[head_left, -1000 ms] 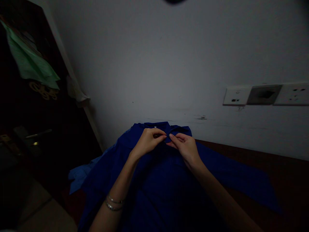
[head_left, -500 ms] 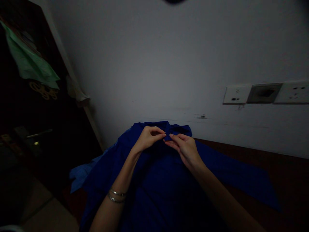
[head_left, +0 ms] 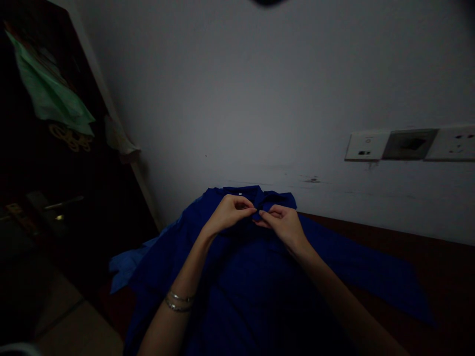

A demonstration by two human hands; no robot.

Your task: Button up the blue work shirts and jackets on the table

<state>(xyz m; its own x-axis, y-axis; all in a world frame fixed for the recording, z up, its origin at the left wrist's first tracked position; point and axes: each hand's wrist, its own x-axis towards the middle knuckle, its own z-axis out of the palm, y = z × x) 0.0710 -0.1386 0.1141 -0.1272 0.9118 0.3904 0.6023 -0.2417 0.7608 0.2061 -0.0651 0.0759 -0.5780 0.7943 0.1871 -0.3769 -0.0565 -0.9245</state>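
Observation:
A dark blue collared shirt (head_left: 237,291) lies spread out, its collar toward the wall and one sleeve stretched to the right. My left hand (head_left: 230,213) pinches the shirt's front edge just below the collar, thumb against fingertips. Close beside it, my right hand (head_left: 284,225) grips the same edge between thumb and fingers, the fingertips of both hands almost meeting. Whether a button sits between them is too dark and small to tell. A lighter blue cloth (head_left: 128,267) shows from under the shirt on the left.
The shirt rests on a dark reddish-brown surface (head_left: 374,235) against a pale wall (head_left: 237,89). Sockets and a switch plate (head_left: 367,146) are on the wall at right. At left stands a dark door with a handle (head_left: 63,203) and a hanging green cloth (head_left: 55,94).
My right hand has rolled slightly, its fingertips now lower and closer to the left hand's. The left hand keeps its pinch on the shirt edge. The view has shifted a little.

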